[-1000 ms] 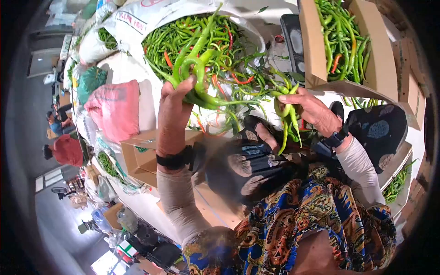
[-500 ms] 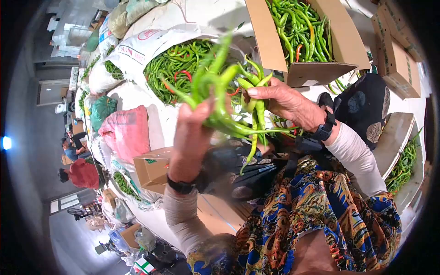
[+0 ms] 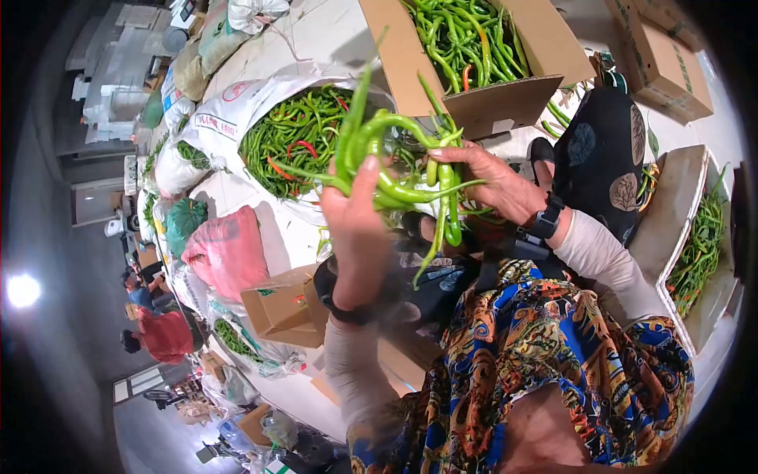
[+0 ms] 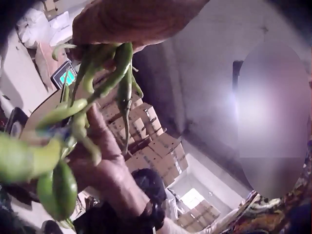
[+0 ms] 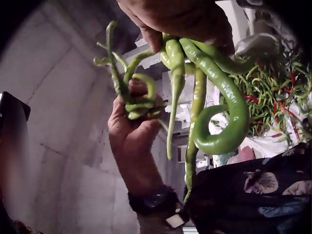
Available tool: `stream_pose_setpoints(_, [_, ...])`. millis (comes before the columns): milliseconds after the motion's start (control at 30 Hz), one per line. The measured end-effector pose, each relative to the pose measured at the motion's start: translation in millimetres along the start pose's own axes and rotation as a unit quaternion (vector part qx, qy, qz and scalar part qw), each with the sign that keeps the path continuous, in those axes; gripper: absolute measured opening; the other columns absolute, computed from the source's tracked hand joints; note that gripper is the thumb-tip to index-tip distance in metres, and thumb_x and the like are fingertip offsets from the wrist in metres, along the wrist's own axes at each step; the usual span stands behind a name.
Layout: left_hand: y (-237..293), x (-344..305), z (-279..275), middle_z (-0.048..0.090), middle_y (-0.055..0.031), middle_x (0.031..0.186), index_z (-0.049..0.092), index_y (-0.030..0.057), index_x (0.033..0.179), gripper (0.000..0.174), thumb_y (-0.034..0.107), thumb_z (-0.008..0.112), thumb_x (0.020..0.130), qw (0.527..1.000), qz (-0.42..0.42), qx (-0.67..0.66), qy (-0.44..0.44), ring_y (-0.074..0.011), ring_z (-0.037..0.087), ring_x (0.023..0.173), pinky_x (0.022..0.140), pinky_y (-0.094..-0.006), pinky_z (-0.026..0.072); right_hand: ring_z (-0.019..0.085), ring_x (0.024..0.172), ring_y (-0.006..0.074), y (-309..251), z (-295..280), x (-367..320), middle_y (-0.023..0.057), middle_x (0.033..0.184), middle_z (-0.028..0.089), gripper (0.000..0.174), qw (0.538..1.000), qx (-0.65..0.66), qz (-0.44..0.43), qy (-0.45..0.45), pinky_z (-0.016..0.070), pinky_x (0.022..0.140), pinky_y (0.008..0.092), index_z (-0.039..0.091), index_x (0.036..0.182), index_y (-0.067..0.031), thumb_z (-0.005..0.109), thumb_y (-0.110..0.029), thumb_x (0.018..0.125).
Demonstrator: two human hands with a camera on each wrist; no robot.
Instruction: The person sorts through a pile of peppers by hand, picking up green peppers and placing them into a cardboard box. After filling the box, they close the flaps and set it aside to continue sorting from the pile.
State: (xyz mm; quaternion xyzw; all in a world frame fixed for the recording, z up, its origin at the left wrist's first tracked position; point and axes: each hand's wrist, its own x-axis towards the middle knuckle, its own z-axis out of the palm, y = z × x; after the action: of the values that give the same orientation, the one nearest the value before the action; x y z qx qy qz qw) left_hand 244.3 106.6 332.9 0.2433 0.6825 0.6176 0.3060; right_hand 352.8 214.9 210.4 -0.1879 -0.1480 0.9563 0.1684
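My left hand (image 3: 359,233) grips a bunch of long green chili peppers (image 3: 403,192), fingers and thumb curled round it. Opposite, my right hand (image 3: 497,186) pinches a smaller cluster of green peppers (image 5: 176,73) between thumb and fingers. The two bunches overlap in the head view, in front of my lap. One thick pepper (image 5: 236,114) in the right wrist view curls into a hook below my right hand. Beyond the hands, a white sack (image 3: 213,118) lies with its mouth wide, showing a heap of green peppers (image 3: 296,134) with some red ones.
A cardboard box (image 3: 395,59) holding green peppers stands ahead to the right. At the far right is a white foam box (image 3: 671,205) with more peppers. A smaller carton (image 3: 288,304) and a pink sack (image 3: 229,253) lie to the left. Two people sit farther off.
My left hand has moved right with its peppers, toward the right hand, and the bunches now overlap. The right hand has lifted its peppers from beside the heap. The view has shifted.
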Motion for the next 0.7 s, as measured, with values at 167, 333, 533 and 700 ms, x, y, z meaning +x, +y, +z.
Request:
stream_pose_setpoints(167, [23.2,9.6,-21.4,0.060,-0.0090,0.092,0.054,-0.0021,0.119,0.031,0.008,0.055,0.090,0.970,0.092,0.214,0.074,-0.0163,0.058,0.081,0.070,-0.0320,0.0480,0.062,0.067,0.0133,-1.9,-12.0,-1.4,0.0041,0.080,0.065,0.021,0.997,-0.067,0.031,0.009,0.0515,0.059,0.0279,0.062,0.095,-0.0022,0.072,-0.013,0.080])
stream_pose_setpoints(333, [-36.9,9.9,-9.6,0.055,-0.0182,0.094,0.052,-0.0034,0.120,0.050,0.001,0.056,0.071,0.768,0.369,0.524,0.015,-0.0342,0.056,0.082,0.067,-0.0413,0.0485,0.064,0.078,0.0139,4.1,-0.9,-7.5,0.0029,0.089,0.065,0.025,0.998,0.025,0.052,-0.019,0.0534,0.072,0.0280,0.061,0.104,-0.0024,0.069,-0.016,0.085])
stream_pose_setpoints(533, [-62.2,-27.8,38.8,0.047,-0.0218,0.117,0.037,-0.0011,0.135,0.075,-0.002,0.067,0.066,0.777,0.304,0.546,-0.075,-0.0384,0.051,0.103,0.085,-0.0444,0.0448,0.059,0.095,0.0113,4.3,-17.1,-13.0,0.0011,0.105,0.062,0.034,0.995,0.071,0.014,-0.070,0.0493,0.084,0.0259,0.058,0.114,-0.0074,0.066,-0.028,0.089])
stream_pose_setpoints(700, [-53.7,-31.3,37.9,0.043,-0.0230,0.125,0.035,-0.0027,0.136,0.081,0.001,0.072,0.064,0.758,0.273,0.586,-0.090,-0.0407,0.047,0.108,0.089,-0.0451,0.0430,0.059,0.092,0.0094,0.2,-3.0,-25.0,-0.0004,0.100,0.062,0.028,0.997,0.015,-0.010,-0.074,0.0511,0.075,0.0276,0.059,0.109,-0.0080,0.063,-0.027,0.090])
